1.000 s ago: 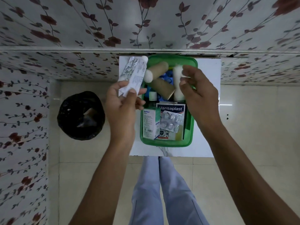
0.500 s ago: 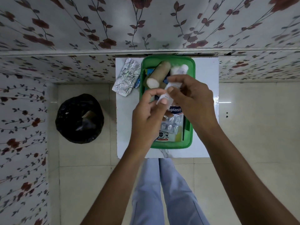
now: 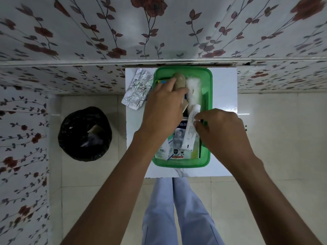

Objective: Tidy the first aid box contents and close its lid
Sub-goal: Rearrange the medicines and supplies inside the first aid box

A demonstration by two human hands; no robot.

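Note:
The green first aid box [image 3: 182, 162] stands open on a small white table [image 3: 223, 96]. My left hand [image 3: 162, 106] reaches into its far end and is closed around a tan bandage roll [image 3: 179, 81]. My right hand [image 3: 223, 128] pinches a white ointment tube [image 3: 191, 128] that lies lengthwise over the box's contents. White cotton wool [image 3: 194, 89] fills the far right of the box. Under the tube lie a Hansaplast pack [image 3: 182, 125], a blister strip and a small white-green carton [image 3: 166, 149]. No lid is visible.
Silver blister packs [image 3: 137, 90] lie on the table left of the box. A bin lined with a black bag [image 3: 85, 133] stands on the tiled floor at the left. Flowered wall panels rise behind and to the left. My legs are under the table's near edge.
My left hand put the silver blister packs down beside the box and moved to the tan roll. The white tube went from both hands' fingertips down into the box under my right hand.

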